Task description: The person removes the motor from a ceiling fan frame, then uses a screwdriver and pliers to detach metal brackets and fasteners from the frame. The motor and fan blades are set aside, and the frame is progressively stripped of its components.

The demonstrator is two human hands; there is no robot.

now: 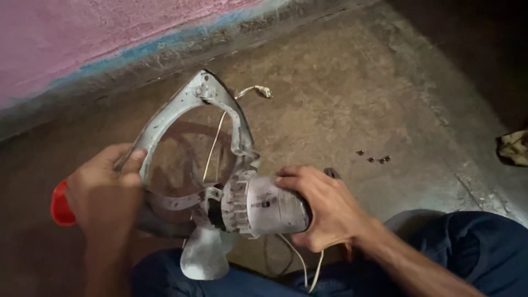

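Fan motor housing [272, 206], grey and dusty, gripped round its rear by right hand [322, 209], fingers curled over the top. Held above the lap, over the concrete floor [352, 99]. Attached forward of that hand: bent grey frame [192, 132], roughly triangular, its outer edge pinched between thumb and fingers of left hand [107, 187]. One grey blade [204, 254] hanging below the motor, between the two hands. Thin wires: one running up through the frame to a loose connector [258, 91] beyond it, two trailing down under right hand. Red object [61, 204] partly hidden behind left hand; kind not determinable. Small screws [374, 158] on floor beyond right hand, about four, count uncertain in dim light. Cloth [514, 147] far right of that.

Risks, judged: loose wire could snag on the frame and tear at its joint if the two parts are pulled apart; screws lying free could roll or be lost; sharp frame edge could cut left fingers.
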